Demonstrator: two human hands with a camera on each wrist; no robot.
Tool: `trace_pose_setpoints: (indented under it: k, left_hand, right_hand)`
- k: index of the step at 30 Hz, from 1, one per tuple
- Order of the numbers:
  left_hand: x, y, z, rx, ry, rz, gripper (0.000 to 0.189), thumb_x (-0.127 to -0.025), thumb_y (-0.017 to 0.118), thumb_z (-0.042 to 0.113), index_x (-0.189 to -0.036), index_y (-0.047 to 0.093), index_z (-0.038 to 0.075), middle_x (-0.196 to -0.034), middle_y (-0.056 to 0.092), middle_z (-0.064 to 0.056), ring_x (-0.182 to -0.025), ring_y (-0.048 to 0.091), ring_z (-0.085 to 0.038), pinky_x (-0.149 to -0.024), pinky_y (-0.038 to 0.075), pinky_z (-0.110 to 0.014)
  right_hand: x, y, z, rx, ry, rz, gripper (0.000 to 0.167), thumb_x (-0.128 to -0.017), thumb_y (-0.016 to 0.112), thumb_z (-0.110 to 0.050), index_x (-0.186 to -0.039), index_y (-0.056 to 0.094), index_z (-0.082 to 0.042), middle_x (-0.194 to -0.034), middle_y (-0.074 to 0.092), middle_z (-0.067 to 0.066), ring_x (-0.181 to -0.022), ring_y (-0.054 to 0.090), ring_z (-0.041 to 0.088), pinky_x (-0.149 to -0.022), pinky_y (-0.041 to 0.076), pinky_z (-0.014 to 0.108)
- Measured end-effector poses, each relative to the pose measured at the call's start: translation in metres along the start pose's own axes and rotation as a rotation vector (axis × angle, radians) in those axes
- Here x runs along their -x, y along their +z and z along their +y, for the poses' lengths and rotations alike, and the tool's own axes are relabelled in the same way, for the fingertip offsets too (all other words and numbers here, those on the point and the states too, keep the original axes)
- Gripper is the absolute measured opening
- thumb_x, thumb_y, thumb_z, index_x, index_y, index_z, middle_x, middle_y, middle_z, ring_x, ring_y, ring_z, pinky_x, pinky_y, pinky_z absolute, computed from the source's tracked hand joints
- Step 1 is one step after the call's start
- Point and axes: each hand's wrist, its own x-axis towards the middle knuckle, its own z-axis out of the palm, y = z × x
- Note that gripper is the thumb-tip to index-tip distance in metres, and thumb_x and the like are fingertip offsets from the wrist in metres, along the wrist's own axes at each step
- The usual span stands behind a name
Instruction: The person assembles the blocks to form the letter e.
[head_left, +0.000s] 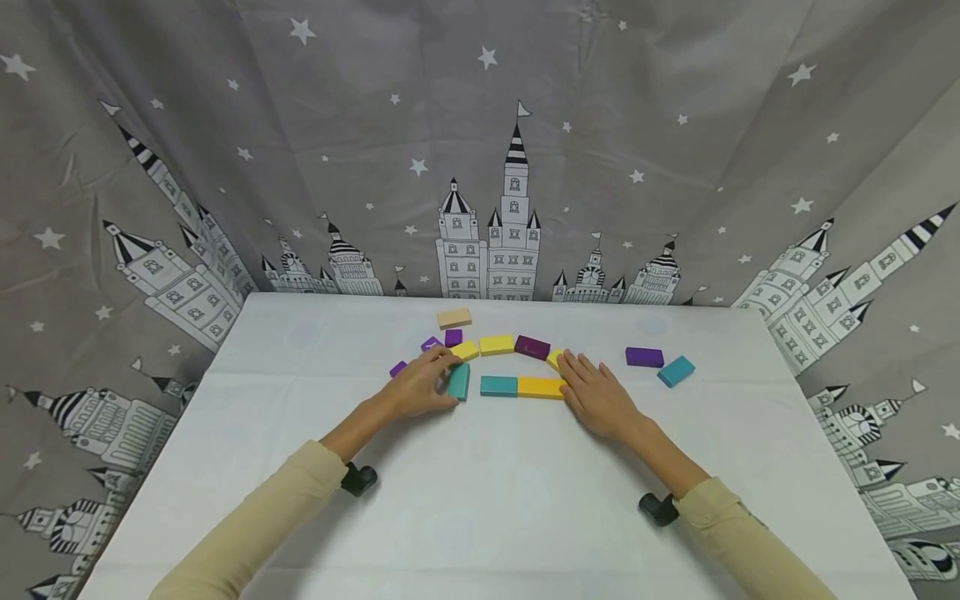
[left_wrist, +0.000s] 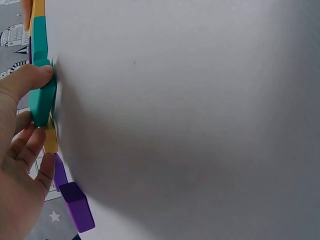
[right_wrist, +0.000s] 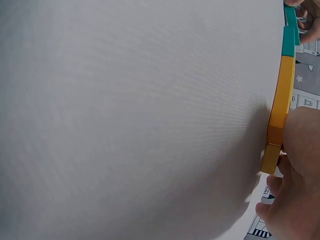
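Teal block [head_left: 459,382], pinched in left hand [head_left: 417,386]

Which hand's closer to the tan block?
Left. The left hand, pinching a teal block, is on the tan block's near side, slightly left; the right hand is farther off, nearer the wearer and well right.

Soft, even light makes the white table [head_left: 495,517] bright in the head view; the grey curtain [head_left: 337,108] is dimmer. Faint, soft-edged shadows lie beside both sleeves [head_left: 255,517]. The wrist views are duller and greyer, with broad diffuse shadows near the left hand [left_wrist: 17,175] and right hand [right_wrist: 300,175]. Fine ripples streak the right one; table edges bow there. The teal block [left_wrist: 43,100] looks fairly sharp.
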Motion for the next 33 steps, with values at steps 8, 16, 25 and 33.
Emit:
trace_pose_setpoints:
  k: [8,16,25,33]
  left_hand:
    - [0.0040,-0.0007,0.0010,-0.017,0.018,0.022,0.069,-0.077,0.087,0.025,-0.136,0.058,0.003,-0.124,0.053,-0.009,-0.107,0.053,-0.023,-0.096,0.049,-0.041]
    - [0.0072,-0.0017,0.0008,-0.048,0.034,0.041,0.069,-0.077,0.087,0.027,-0.135,0.059,0.002,-0.124,0.054,-0.011,-0.110,0.054,-0.024,-0.097,0.049,-0.041]
    - [0.0078,-0.0025,0.0005,-0.062,0.009,0.025,0.069,-0.079,0.085,0.029,-0.137,0.059,0.004,-0.129,0.053,-0.012,-0.115,0.053,-0.027,-0.099,0.047,-0.044]
    - [0.0077,-0.0035,0.0006,-0.085,-0.005,0.025,0.067,-0.079,0.085,0.031,-0.136,0.060,0.005,-0.128,0.054,-0.013,-0.112,0.054,-0.027,-0.097,0.048,-0.045]
  right_hand:
    - [-0.0007,0.0008,0.0001,0.001,0.002,0.000,0.058,-0.107,0.042,-0.031,-0.156,0.028,-0.003,-0.161,0.026,0.014,-0.147,0.023,0.037,-0.115,0.017,0.061]
    - [-0.0011,0.0012,0.0005,0.013,0.000,-0.004,0.058,-0.107,0.042,-0.031,-0.156,0.028,-0.003,-0.161,0.026,0.014,-0.147,0.024,0.037,-0.115,0.018,0.061]
    - [-0.0008,-0.0005,-0.0008,0.006,0.006,-0.013,0.059,-0.107,0.043,-0.031,-0.157,0.028,-0.003,-0.161,0.025,0.014,-0.147,0.023,0.037,-0.115,0.017,0.061]
    - [-0.0006,0.0004,0.0004,0.005,0.005,-0.021,0.058,-0.108,0.040,-0.031,-0.157,0.027,-0.004,-0.162,0.024,0.013,-0.147,0.022,0.037,-0.116,0.017,0.061]
